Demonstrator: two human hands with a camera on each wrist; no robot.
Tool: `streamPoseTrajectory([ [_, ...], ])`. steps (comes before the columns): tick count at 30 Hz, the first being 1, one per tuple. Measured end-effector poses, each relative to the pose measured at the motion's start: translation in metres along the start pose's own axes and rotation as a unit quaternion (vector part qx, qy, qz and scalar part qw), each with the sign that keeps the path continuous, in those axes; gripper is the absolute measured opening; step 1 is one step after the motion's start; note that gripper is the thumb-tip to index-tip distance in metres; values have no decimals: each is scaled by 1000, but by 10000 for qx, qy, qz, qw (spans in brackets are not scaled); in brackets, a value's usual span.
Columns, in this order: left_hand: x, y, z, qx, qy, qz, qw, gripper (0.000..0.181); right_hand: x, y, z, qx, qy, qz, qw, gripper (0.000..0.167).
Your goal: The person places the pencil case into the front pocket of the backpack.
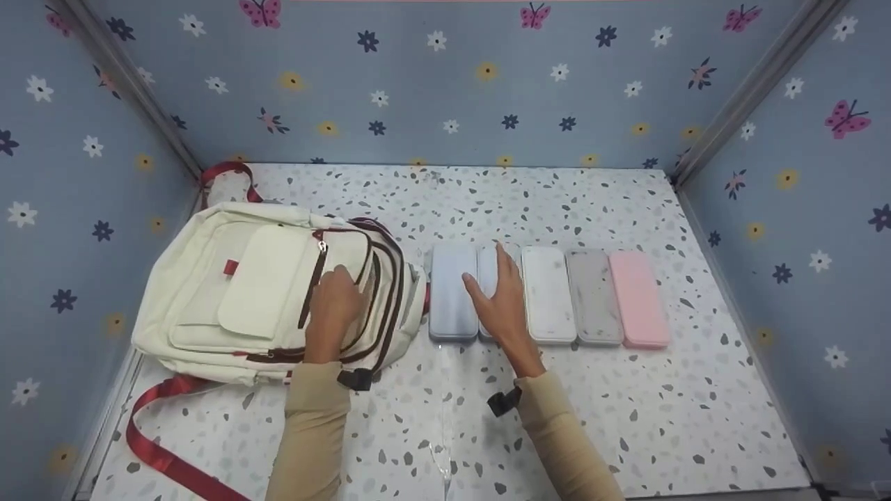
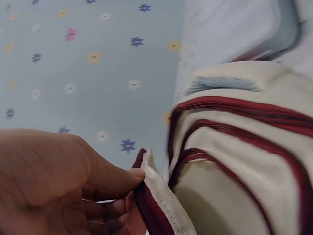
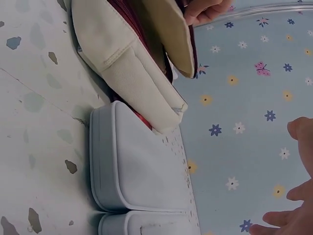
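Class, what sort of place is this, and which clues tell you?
Probably a small work booth, though its wider setting is out of view: flowered panels stand along three sides of a speckled tabletop, and metal strips run down the corners between them.

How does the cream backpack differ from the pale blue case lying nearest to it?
The backpack is much larger; the pale blue case is small and slim. The backpack is unzipped, with the left hand pinching an edge of its opening, while the case looks closed. The backpack looks like soft cream cloth and has a red strap; the case is smooth and plain. Both lie on the speckled table.
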State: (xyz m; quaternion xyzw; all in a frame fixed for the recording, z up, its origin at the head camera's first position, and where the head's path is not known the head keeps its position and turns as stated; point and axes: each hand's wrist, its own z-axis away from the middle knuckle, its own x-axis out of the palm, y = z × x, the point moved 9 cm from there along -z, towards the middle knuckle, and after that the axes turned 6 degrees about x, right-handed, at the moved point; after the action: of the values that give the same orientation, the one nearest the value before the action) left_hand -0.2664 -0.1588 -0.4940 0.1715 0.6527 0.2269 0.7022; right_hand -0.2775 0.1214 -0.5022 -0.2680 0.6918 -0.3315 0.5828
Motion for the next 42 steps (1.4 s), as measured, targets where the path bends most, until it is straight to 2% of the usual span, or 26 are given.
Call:
streamPoseTrajectory([
  [8, -43, 0, 2, -89, 137, -96, 9998, 27, 5, 7, 3, 235, -36, 111, 9997, 82],
  [15, -74, -9, 2, -275, 300, -42, 9992, 26, 9, 11, 5, 306, -80, 114, 9994, 84],
  [22, -99, -18, 2, -300, 564, 109, 9979, 26, 16, 13, 9, 271, -103, 124, 9995, 85],
  [30, -113, -26, 3, -322, 674, 136, 9971, 27, 30, 18, 21, 297, -273, 124, 9991, 86],
  [42, -120, -34, 5, -405, 707, 168, 9965, 27, 51, 25, 39, 317, -546, 108, 9979, 93],
])
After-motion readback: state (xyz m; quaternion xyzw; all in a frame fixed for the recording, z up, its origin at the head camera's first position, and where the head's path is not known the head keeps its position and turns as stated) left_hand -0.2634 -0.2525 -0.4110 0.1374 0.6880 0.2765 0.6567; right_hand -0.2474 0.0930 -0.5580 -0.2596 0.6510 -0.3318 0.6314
